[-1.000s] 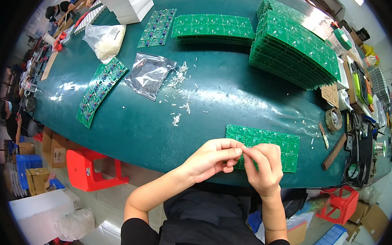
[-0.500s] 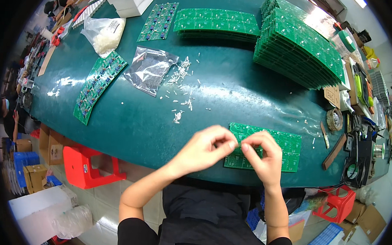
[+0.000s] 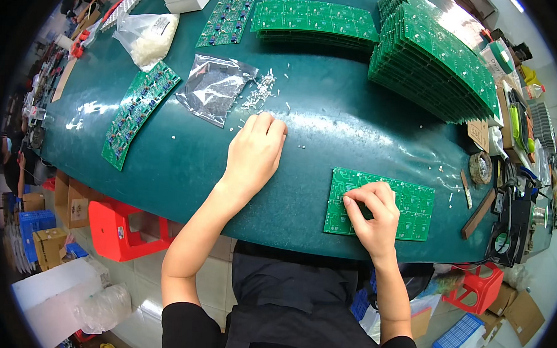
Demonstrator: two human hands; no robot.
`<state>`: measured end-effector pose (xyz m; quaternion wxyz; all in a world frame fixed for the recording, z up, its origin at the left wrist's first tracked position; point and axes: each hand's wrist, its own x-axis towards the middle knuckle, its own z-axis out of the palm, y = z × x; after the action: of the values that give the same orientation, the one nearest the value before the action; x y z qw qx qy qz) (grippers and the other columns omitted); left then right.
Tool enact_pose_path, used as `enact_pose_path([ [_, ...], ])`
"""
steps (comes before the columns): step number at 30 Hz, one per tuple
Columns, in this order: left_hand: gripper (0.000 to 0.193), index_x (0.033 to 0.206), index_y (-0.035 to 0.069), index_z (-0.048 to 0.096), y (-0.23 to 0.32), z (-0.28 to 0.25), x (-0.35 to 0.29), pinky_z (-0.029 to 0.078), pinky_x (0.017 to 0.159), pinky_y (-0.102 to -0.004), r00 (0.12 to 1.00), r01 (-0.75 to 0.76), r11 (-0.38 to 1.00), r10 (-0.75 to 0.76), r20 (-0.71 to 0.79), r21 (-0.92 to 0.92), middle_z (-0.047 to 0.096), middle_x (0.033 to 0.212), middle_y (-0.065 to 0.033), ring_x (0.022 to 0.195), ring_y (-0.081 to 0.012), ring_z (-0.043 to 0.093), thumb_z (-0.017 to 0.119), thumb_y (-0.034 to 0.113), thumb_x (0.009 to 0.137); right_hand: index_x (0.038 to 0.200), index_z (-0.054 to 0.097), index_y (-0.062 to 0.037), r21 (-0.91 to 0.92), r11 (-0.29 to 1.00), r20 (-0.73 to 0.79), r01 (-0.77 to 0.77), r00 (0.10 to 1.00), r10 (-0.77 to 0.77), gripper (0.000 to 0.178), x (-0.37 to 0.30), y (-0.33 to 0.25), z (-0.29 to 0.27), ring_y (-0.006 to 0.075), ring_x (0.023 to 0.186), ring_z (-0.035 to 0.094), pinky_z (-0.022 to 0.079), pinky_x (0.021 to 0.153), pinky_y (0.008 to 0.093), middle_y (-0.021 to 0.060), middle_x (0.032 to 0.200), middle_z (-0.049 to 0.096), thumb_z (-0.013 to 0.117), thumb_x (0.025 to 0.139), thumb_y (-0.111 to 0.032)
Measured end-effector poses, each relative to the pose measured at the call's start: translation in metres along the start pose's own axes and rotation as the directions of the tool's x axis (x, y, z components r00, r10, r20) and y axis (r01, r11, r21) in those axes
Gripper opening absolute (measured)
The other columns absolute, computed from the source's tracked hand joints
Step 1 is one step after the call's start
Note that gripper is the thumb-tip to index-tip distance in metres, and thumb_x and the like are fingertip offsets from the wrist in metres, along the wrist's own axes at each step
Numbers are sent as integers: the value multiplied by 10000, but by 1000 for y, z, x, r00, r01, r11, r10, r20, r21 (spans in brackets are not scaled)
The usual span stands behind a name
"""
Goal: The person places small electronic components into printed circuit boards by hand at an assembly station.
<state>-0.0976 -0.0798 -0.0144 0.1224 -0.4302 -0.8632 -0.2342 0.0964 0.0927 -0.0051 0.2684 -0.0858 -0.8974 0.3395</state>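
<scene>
A green circuit board panel (image 3: 415, 208) lies flat near the table's front edge. Over its left half is my right hand (image 3: 379, 219), thumb and forefinger pinched; whatever sits between the tips is too small to name. My left hand (image 3: 255, 149) reaches to the scattered small white parts (image 3: 261, 91) and covers the near ones. Its fingers are curled together with the tips pointing down and hidden from me. Just beyond it, beside the loose parts, rests a clear plastic bag (image 3: 212, 87).
Tall stacks of green boards (image 3: 435, 63) stand at the back right, with a lower stack (image 3: 315, 19) beside them. Populated boards (image 3: 138, 115) and a bag of white pieces (image 3: 149, 41) are at left. A knife (image 3: 466, 188) and a tape roll (image 3: 480, 167) lie at right.
My left hand has left the board and moved up and left to the loose white parts. My right hand stays pinched over the board. The whole view has shifted slightly.
</scene>
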Motion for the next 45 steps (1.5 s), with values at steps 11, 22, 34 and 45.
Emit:
enact_pose_path([
  [11,98,989,30,590,6,-5,6,497,766,-404,990,21,977,-50,-135,-213,601,921,-117,874,-314,603,639,31,904,848,714,-105,-27,999,27,35,999,-34,140,0,2,2,203,810,582,381,734,344,10,833,615,785,753,-30],
  [22,105,1041,5,592,11,-6,1,525,698,-309,980,174,857,-201,-4,-485,669,934,-91,787,-175,658,632,63,964,903,685,-60,-40,995,48,96,994,-94,185,1,-3,6,264,824,592,470,729,381,67,876,609,769,757,16],
  [34,164,1122,-7,627,45,-20,-12,553,811,-260,838,545,250,-123,532,-800,701,1007,-73,939,-124,681,634,33,963,903,675,-39,-94,992,74,87,994,-80,177,3,-11,3,287,831,595,494,730,397,92,872,597,754,760,31],
  [45,248,1187,4,562,79,-13,-17,552,782,-263,761,647,30,32,648,-762,700,946,-68,853,-104,661,660,58,966,925,706,-1,339,922,103,-188,981,163,104,2,-13,-21,202,833,655,521,743,301,96,911,675,749,832,18],
])
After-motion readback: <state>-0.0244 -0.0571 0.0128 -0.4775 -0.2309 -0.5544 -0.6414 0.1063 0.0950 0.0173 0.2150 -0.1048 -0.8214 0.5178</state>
